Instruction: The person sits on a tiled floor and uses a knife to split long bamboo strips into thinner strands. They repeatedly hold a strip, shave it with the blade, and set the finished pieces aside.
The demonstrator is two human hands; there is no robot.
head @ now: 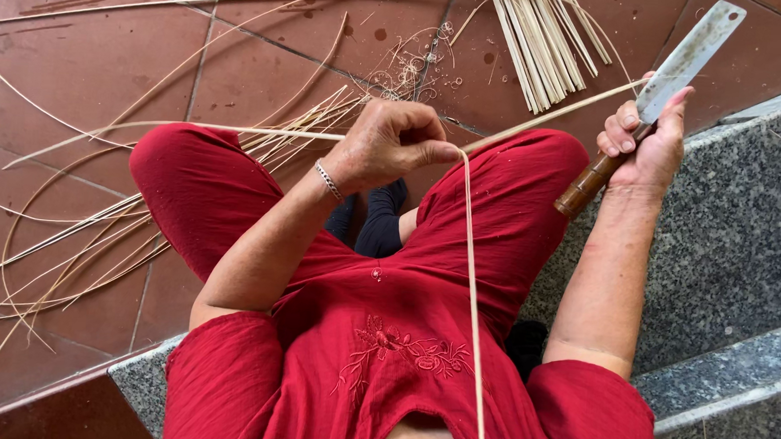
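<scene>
My left hand is closed around thin pale cane strips just above my knees. One strip runs down across my red clothing toward the camera; another runs up right toward my right hand. My right hand grips the brown wooden handle of a cleaver-like knife. Its flat metal blade points up and to the right. A metal bracelet circles my left wrist.
I sit on a grey speckled stone step over a red tiled floor. Long cane strips lie scattered at left. A bundle of short pale splints and curled shavings lie at top centre.
</scene>
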